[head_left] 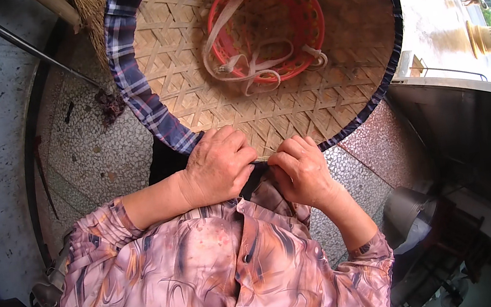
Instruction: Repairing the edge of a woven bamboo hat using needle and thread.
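Note:
A large round woven bamboo basket (185, 92) fills the upper middle, its rim wrapped in dark blue plaid cloth (145, 98). At the near rim, my left hand (221, 162) is closed with its fingers curled over the cloth edge. Just right of it, my right hand (302, 169) pinches at the same rim, thumb and fingers together. A thin pale strand shows between the two hands; whether either one holds it is unclear. Inside the bamboo basket lies a small red plastic basket (316, 12) with a whitish cloth strap (225, 17) looped over it.
A straw broom (91, 24) leans at the upper left beside a thin metal rod (40, 54), whose end reaches a dark clump (109, 104) on the speckled floor (93, 151). To the right stand a dark panel (456, 115) and a grey metal container (404, 218).

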Demonstrator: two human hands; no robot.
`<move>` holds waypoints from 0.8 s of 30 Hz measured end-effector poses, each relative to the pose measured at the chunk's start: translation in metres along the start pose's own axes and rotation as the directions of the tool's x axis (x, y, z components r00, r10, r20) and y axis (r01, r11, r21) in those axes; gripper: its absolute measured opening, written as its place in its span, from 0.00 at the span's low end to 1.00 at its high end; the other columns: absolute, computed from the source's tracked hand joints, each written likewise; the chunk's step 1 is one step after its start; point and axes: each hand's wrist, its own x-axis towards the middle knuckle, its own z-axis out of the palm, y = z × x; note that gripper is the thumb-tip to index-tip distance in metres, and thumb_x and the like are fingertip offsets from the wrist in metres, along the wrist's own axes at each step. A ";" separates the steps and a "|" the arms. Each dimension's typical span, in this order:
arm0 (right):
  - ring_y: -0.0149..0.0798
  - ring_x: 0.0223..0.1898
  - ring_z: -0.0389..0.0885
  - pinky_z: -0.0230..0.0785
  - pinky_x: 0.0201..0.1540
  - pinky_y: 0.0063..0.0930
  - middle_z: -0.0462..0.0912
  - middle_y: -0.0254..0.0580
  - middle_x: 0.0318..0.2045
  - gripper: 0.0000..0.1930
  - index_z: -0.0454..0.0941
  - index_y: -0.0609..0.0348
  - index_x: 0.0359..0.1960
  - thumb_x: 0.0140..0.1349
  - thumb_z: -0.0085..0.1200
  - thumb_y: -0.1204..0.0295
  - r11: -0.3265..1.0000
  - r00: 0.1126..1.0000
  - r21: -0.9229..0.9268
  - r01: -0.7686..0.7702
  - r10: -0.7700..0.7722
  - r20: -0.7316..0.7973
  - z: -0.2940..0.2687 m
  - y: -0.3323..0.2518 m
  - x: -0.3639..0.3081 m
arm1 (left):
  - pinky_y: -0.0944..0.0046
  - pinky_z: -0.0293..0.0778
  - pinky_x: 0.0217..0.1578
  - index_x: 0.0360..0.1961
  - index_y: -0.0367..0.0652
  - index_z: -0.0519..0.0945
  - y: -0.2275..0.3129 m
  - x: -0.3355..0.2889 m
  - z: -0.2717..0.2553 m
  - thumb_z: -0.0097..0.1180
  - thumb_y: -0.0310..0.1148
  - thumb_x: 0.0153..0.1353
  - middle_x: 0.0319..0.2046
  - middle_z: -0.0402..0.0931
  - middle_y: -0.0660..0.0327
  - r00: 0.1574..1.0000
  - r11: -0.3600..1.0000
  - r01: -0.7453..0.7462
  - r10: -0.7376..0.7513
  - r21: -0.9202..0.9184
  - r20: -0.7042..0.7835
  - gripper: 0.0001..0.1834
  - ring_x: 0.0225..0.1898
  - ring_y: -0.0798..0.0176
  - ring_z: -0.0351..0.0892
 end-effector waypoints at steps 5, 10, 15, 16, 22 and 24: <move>0.46 0.31 0.71 0.60 0.35 0.37 0.71 0.40 0.26 0.05 0.74 0.56 0.25 0.47 0.58 0.77 0.999 0.998 0.023 -0.045 0.044 0.044 -0.013 -0.003 0.008 | 0.58 0.65 0.39 0.25 0.43 0.78 0.005 0.007 -0.007 0.64 0.30 0.44 0.31 0.72 0.61 0.999 0.999 0.024 -0.023 -0.036 0.038 0.07 0.37 0.57 0.71; 0.46 0.31 0.73 0.60 0.34 0.38 0.72 0.40 0.26 0.06 0.75 0.55 0.26 0.46 0.59 0.76 0.989 0.989 -0.050 -0.136 0.138 0.046 -0.014 0.001 0.017 | 0.56 0.64 0.40 0.22 0.42 0.75 0.007 0.027 -0.005 0.61 0.28 0.43 0.30 0.70 0.59 0.990 0.993 0.116 -0.117 0.023 0.079 0.06 0.38 0.54 0.71; 0.46 0.30 0.74 0.61 0.32 0.39 0.72 0.41 0.25 0.05 0.75 0.55 0.25 0.46 0.59 0.77 0.978 0.984 -0.113 -0.176 0.179 0.016 -0.025 0.015 0.029 | 0.55 0.64 0.40 0.25 0.41 0.75 0.010 0.046 -0.008 0.61 0.28 0.43 0.31 0.70 0.57 0.987 0.990 0.126 -0.132 0.060 0.097 0.08 0.38 0.52 0.70; 0.46 0.30 0.74 0.61 0.32 0.39 0.72 0.41 0.25 0.05 0.75 0.55 0.25 0.46 0.59 0.77 0.977 0.983 -0.112 -0.179 0.182 0.017 -0.025 0.018 0.030 | 0.55 0.64 0.39 0.26 0.41 0.75 0.009 0.049 -0.007 0.62 0.29 0.43 0.32 0.70 0.56 0.988 0.991 0.119 -0.124 0.056 0.095 0.09 0.38 0.52 0.70; 0.50 0.31 0.74 0.63 0.33 0.42 0.73 0.45 0.26 0.05 0.74 0.58 0.26 0.48 0.56 0.78 0.980 0.982 -0.069 -0.184 0.186 0.014 -0.032 0.012 0.030 | 0.56 0.64 0.40 0.27 0.43 0.75 0.010 0.050 0.008 0.63 0.30 0.43 0.32 0.71 0.58 0.995 0.994 0.088 -0.085 -0.063 0.044 0.10 0.39 0.53 0.70; 0.51 0.31 0.76 0.68 0.34 0.42 0.75 0.48 0.28 0.07 0.76 0.61 0.33 0.51 0.55 0.80 0.926 0.934 0.169 -0.339 0.353 -0.060 -0.038 0.006 0.026 | 0.56 0.64 0.40 0.26 0.44 0.75 0.008 0.042 0.012 0.63 0.30 0.43 0.32 0.71 0.59 0.995 0.993 0.091 -0.088 -0.077 0.042 0.09 0.39 0.53 0.70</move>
